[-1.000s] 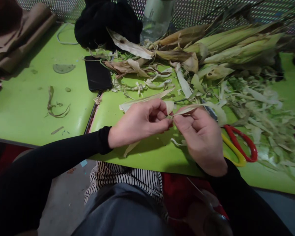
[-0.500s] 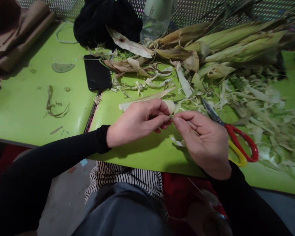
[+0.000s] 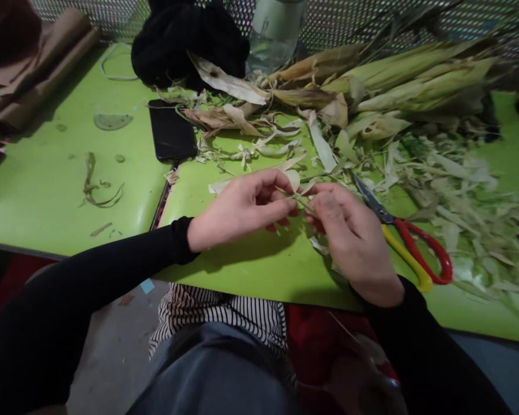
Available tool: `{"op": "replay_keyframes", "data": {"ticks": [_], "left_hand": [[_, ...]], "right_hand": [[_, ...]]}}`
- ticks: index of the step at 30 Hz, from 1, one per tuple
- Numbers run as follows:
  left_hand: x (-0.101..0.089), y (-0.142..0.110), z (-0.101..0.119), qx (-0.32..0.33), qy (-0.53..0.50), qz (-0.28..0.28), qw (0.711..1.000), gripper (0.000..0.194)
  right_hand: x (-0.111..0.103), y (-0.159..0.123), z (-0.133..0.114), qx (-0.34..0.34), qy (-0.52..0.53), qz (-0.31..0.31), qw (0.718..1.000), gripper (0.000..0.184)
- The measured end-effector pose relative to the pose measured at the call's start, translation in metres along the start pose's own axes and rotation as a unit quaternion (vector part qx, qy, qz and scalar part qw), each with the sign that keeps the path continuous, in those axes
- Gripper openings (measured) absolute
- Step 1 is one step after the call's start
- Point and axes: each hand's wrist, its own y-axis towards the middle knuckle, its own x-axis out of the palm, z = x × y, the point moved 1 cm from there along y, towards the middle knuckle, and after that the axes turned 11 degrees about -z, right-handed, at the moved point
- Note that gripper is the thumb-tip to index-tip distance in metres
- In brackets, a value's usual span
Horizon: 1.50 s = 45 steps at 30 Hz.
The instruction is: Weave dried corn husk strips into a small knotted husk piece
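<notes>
Between my two hands is a thin pale-green corn husk strip (image 3: 300, 199), with small leafy ends sticking up. My left hand (image 3: 251, 204) pinches its left side between thumb and fingers. My right hand (image 3: 350, 236) is closed around the other side, thumb on top; the exact hold of its fingertips is partly hidden. Right beside my right hand lie scissors (image 3: 415, 242) with red and yellow handles, blades pointing away. A loose husk scrap (image 3: 319, 245) shows below my right fingers.
Whole husked ears (image 3: 398, 80) and dry husks lie at the back, with a heap of shredded husk (image 3: 471, 202) on the right. A phone (image 3: 172, 131), a protractor (image 3: 112, 121), a bottle (image 3: 274, 40), a black cloth bundle (image 3: 190, 43) and brown paper (image 3: 38, 75) are around the green table (image 3: 130, 207).
My right hand has shifted slightly and its thumb has lifted, so more of the strip shows between the hands. My left hand stays nearly in place.
</notes>
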Motion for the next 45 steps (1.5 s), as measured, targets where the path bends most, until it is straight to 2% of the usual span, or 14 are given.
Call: {"op": "replay_keyframes", "data": {"ticks": [3,6,11,15,19,24,32,39,45], "left_hand": [[0.000,-0.001,0.003,-0.002,0.007,-0.016,1.000,0.017],[0.001,-0.002,0.003,0.002,0.043,-0.041,0.998,0.014],[0.003,-0.003,0.003,-0.034,0.072,-0.064,0.995,0.008],[0.005,-0.003,0.003,-0.067,0.015,-0.073,0.995,0.008],[0.006,-0.002,-0.001,-0.092,-0.058,-0.080,0.991,0.008],[0.007,-0.001,0.000,-0.106,-0.138,-0.059,0.983,0.008],[0.008,-0.004,0.010,-0.092,-0.042,-0.016,0.995,0.017],[0.011,-0.007,0.010,-0.094,-0.017,0.000,0.995,0.018],[0.008,-0.003,0.008,-0.058,-0.035,0.008,0.998,0.024]], "right_hand": [[0.003,0.003,0.004,0.025,0.129,-0.007,0.991,0.031],[0.006,0.005,0.008,0.039,0.236,-0.012,0.971,0.025],[0.010,0.006,0.010,0.052,0.322,0.004,0.945,0.019],[0.013,0.004,0.012,0.039,0.325,-0.015,0.945,0.018],[0.014,0.004,0.011,0.056,0.323,-0.031,0.944,0.022],[0.011,0.008,0.008,0.072,0.302,0.006,0.951,0.027],[0.012,0.006,0.006,0.070,0.292,0.018,0.954,0.028],[0.012,0.005,0.004,0.058,0.303,0.032,0.951,0.027],[0.009,0.005,0.005,0.059,0.271,0.023,0.960,0.030]]}}
